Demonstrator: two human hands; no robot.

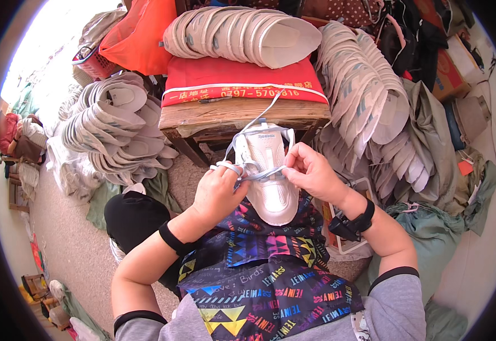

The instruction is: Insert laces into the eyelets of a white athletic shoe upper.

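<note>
A white shoe upper (pixel 273 206) rests on my lap against the wooden stool, its toe toward me and its tongue (pixel 266 149) toward the stool. A pale blue-grey shoelace (pixel 259 115) crosses its front and trails up over the stool's edge. My left hand (pixel 219 190) is closed on the lace at the upper's left side, with a loop of it round the fingers. On the right side, my right hand (pixel 313 172) pinches the lace between thumb and fingertips. Part of the lacing is hidden by my fingers.
Ahead stands a wooden stool (pixel 242 115) covered with a red cloth (pixel 202 74), bearing a row of nested white uppers (pixel 219 37). More stacked uppers lie left (pixel 103 122) and right (pixel 358 85). A green sack (pixel 424 233) sits at my right; a patterned apron (pixel 270 273) covers my lap.
</note>
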